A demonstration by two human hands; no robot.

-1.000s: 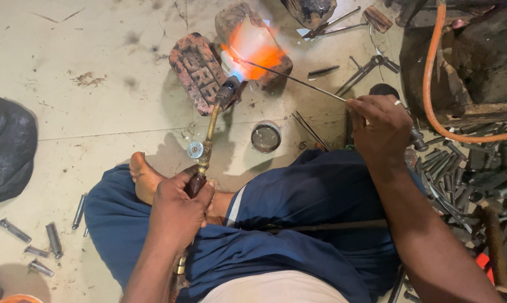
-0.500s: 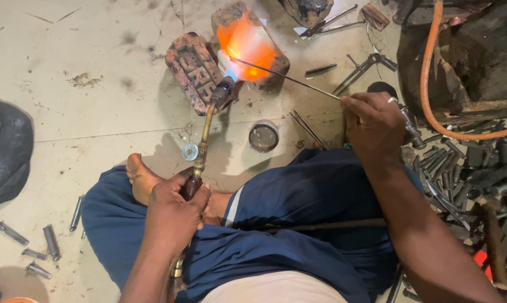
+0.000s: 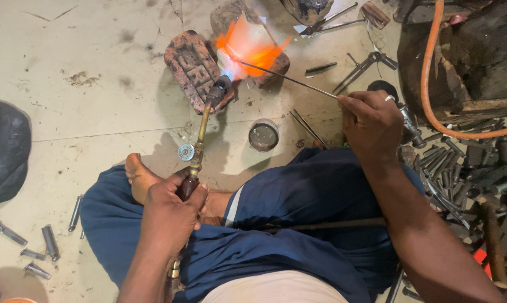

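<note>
My left hand point(image 3: 172, 216) grips the handle of a brass gas torch point(image 3: 202, 126) above my lap. Its nozzle points up the frame, and an orange flame point(image 3: 250, 47) plays over a brick point(image 3: 262, 64). My right hand point(image 3: 371, 120) pinches a thin metal rod point(image 3: 290, 78) whose far tip sits in the flame. A second reddish brick point(image 3: 192, 67) lies just left of the torch head. I sit cross-legged on the floor in blue trousers, one bare foot point(image 3: 138, 174) showing.
A small round tin point(image 3: 263, 136) sits on the floor below the flame. An orange hose point(image 3: 433, 106) loops over dark equipment at right, above a pile of metal parts point(image 3: 461, 174). Several metal cylinders point(image 3: 37, 247) lie at lower left near a dark bundle point(image 3: 3, 148). Tools point(image 3: 366, 64) lie at top.
The view has drifted slightly. The flame has flared wider over the brick. Both hands hold the torch and rod in about the same positions.
</note>
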